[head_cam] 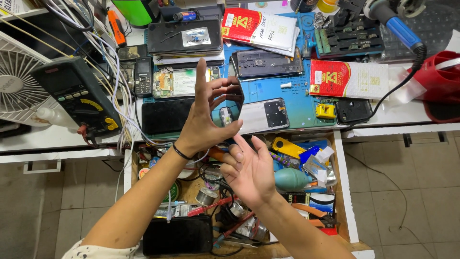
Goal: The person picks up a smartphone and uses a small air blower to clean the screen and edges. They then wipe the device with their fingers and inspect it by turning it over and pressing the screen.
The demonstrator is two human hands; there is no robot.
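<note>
Cluttered with phone parts, the repair surface point(412, 117) carries a blue work mat point(297, 98), a multimeter point(76, 96) at the left, red-and-white parts packets point(347, 79) and several opened handsets. Below it an open drawer point(342, 192) is full of tools, solder spools and a teal dust blower point(292, 180).

The left hand point(203, 120) is raised over the mat's near edge and holds a dark smartphone point(235, 98) upright, edge-on to the camera — thumb along its lower side, three fingers curled around its upper edge, the index finger pointing straight up and free. The right hand point(249, 172) hovers just below it over the drawer, palm up, fingers loosely spread and gripping nothing.

As a judgement of progress: the phone in hand looks whole, its glossy face intact, while a stripped back shell point(263, 115) lies just behind it on the mat and a bare-boarded handset point(184, 81) sits further back. No tool is in either hand, so the held phone seems to be at an inspecting stage — any opening or refitting of it is not yet begun, as far as can be seen.
</note>
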